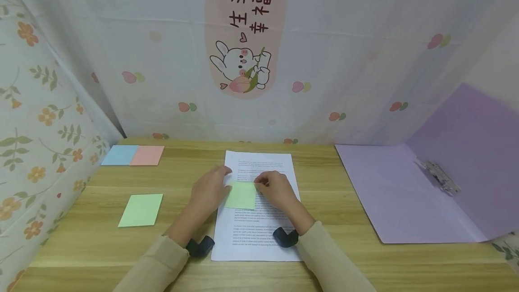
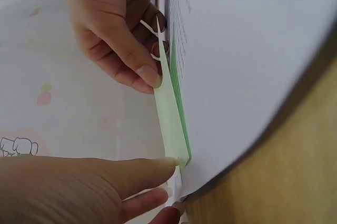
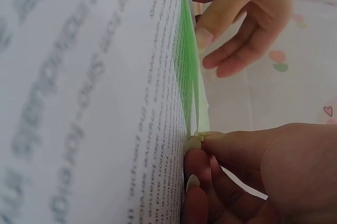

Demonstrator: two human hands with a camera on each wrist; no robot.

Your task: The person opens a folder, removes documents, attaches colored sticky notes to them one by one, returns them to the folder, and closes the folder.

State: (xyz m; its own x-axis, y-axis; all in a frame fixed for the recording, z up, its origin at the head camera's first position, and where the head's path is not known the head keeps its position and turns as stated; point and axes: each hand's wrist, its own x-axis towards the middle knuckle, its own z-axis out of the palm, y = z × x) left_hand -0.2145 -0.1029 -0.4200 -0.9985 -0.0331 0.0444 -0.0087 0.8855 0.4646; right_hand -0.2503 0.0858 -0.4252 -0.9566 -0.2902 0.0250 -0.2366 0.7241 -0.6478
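Right hand (image 3: 253, 176) pinching green sticky note (image 3: 188, 71) corner on printed sheet (image 3: 89, 92), left hand (image 3: 242, 19) beyond

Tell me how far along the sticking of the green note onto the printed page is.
Done: the printed sheet lies flat on the desk, and a green sticky note sits on its text. In hand: the right hand pinches the note's top right corner, while the left hand touches its left edge. Left: the wrist views show the note lifted off the page, so it is not yet pressed flat.
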